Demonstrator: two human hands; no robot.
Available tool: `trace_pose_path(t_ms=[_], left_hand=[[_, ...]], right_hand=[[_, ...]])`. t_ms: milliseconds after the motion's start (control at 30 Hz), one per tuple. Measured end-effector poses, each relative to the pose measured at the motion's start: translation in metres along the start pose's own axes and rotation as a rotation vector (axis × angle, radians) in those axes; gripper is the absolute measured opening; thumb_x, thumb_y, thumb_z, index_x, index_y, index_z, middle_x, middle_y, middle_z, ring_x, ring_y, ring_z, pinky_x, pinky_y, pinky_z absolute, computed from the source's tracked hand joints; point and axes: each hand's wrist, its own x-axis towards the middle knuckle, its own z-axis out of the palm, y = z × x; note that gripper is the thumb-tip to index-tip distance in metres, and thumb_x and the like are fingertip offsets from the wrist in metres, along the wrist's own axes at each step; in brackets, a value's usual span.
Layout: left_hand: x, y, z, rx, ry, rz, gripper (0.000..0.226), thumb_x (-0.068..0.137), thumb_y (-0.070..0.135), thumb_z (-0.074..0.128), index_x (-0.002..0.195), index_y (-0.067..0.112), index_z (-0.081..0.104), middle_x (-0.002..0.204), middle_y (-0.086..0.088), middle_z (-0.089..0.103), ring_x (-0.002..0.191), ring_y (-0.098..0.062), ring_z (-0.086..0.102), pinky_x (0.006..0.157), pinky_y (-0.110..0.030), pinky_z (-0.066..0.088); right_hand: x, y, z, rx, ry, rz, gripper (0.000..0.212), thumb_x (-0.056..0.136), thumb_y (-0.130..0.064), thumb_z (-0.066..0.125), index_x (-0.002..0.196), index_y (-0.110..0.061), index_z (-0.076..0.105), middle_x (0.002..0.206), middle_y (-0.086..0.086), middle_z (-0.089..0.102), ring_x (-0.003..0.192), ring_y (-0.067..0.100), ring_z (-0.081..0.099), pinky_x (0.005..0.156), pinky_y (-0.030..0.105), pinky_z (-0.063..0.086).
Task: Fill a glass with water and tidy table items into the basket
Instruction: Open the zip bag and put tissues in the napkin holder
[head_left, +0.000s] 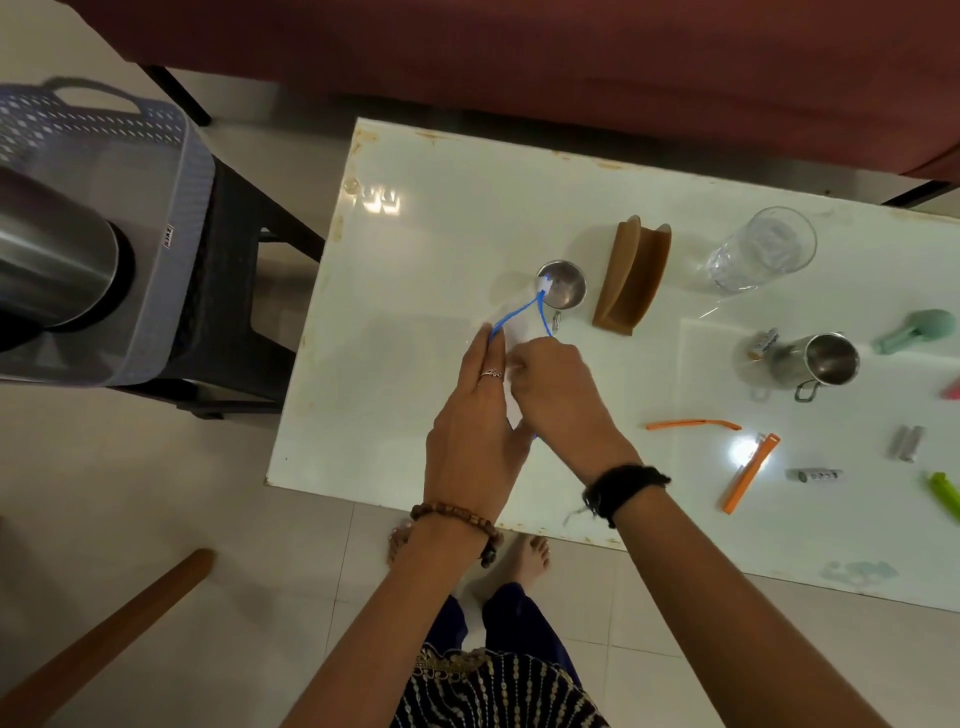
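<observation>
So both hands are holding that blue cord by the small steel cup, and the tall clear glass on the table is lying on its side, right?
Not quite. The head view shows the clear glass standing upright, not on its side. The rest holds: the left hand and right hand both hold the blue cord by the small steel cup.

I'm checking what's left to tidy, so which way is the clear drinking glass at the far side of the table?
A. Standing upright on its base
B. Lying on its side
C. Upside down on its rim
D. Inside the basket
B: the clear glass lies tipped on the table, its open mouth facing sideways, beside the brown holder.
</observation>
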Motion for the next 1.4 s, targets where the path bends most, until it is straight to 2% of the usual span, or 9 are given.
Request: trace_pose_path(t_ms=[133,267,467,700,967,1100,1200,1300,1400], left_hand=[[0.002,0.004,-0.002,0.000,-0.048,-0.076,0.090,0.081,0.031,0.064,0.146,0.019,0.003,0.156,0.009,0.008,0.070,-0.014,0.053,0.073,-0.025,0.053],[0.002,0.007,-0.004,0.053,-0.051,-0.089,0.096,0.080,0.020,0.068,0.146,0.019,-0.002,0.156,0.011,-0.002,0.070,-0.022,0.060,0.071,-0.030,0.054],[0.009,-0.001,-0.018,0.312,0.083,-0.074,0.087,0.083,-0.008,0.053,0.145,0.013,-0.005,0.156,0.004,-0.009,0.060,-0.016,0.048,0.061,-0.022,0.049],[0.032,-0.028,-0.022,0.619,0.198,0.086,0.072,0.089,-0.008,0.039,0.144,0.008,-0.004,0.155,-0.003,0.015,0.056,-0.012,0.038,0.056,-0.018,0.046],[0.043,-0.058,0.027,0.944,0.088,0.292,0.070,0.052,0.008,0.082,0.116,0.027,0.063,0.136,0.020,0.047,0.044,-0.007,0.028,0.036,-0.011,0.036],[0.041,-0.073,0.044,0.793,-0.104,0.298,0.068,0.062,-0.007,0.059,0.127,0.011,0.053,0.155,-0.003,-0.011,0.044,-0.012,0.032,0.041,-0.018,0.048],[0.041,-0.096,0.058,0.575,-0.437,0.249,0.071,0.087,-0.007,0.039,0.146,0.021,0.010,0.149,-0.008,0.028,0.076,-0.032,0.052,0.071,-0.041,0.054],[0.041,-0.097,0.054,0.416,-0.438,0.158,0.045,0.093,0.009,0.042,0.135,0.024,0.040,0.157,0.004,0.004,0.087,-0.022,0.057,0.063,-0.027,0.045],[0.040,-0.076,0.043,-0.205,-0.254,-0.062,0.027,0.093,0.018,0.048,0.119,0.020,0.056,0.149,0.001,0.031,0.110,-0.020,0.056,0.081,-0.021,0.043]], right_hand=[[-0.030,0.000,-0.012,0.241,0.272,-0.065,0.008,0.090,-0.015,0.058,0.094,-0.014,0.064,0.098,0.004,0.065,0.086,0.018,0.059,0.073,0.019,0.043],[-0.039,0.003,-0.021,0.733,0.384,-0.055,0.034,0.080,-0.005,0.066,0.084,-0.028,0.041,0.084,0.000,0.056,0.073,0.006,0.055,0.052,0.011,0.042],[-0.024,0.011,-0.038,1.325,0.374,0.072,0.030,0.083,-0.003,0.061,0.096,-0.026,0.045,0.127,0.009,0.048,0.107,0.022,0.051,0.077,0.030,0.046],[-0.005,0.024,-0.044,1.473,0.296,0.142,0.028,0.082,-0.007,0.062,0.098,-0.025,0.049,0.116,-0.001,0.052,0.091,0.012,0.055,0.063,0.019,0.050],[0.009,0.047,-0.017,1.491,0.250,0.244,0.030,0.080,-0.004,0.064,0.099,-0.022,0.049,0.101,-0.009,0.055,0.083,0.010,0.058,0.053,0.015,0.051],[0.010,0.060,-0.005,1.403,0.238,0.285,0.033,0.080,-0.008,0.066,0.103,-0.022,0.048,0.101,-0.010,0.057,0.087,0.012,0.057,0.050,0.014,0.050],[0.009,0.067,-0.001,1.372,0.231,0.287,0.032,0.080,-0.009,0.066,0.101,-0.024,0.048,0.101,-0.008,0.058,0.086,0.012,0.058,0.050,0.014,0.051],[0.004,0.072,-0.002,1.324,0.218,0.232,0.034,0.082,-0.010,0.066,0.104,-0.026,0.046,0.104,-0.009,0.058,0.089,0.013,0.059,0.053,0.015,0.052],[-0.003,0.070,-0.009,1.082,0.267,0.123,0.040,0.082,-0.014,0.068,0.109,-0.026,0.042,0.100,-0.019,0.055,0.086,0.002,0.060,0.052,0.010,0.049]])
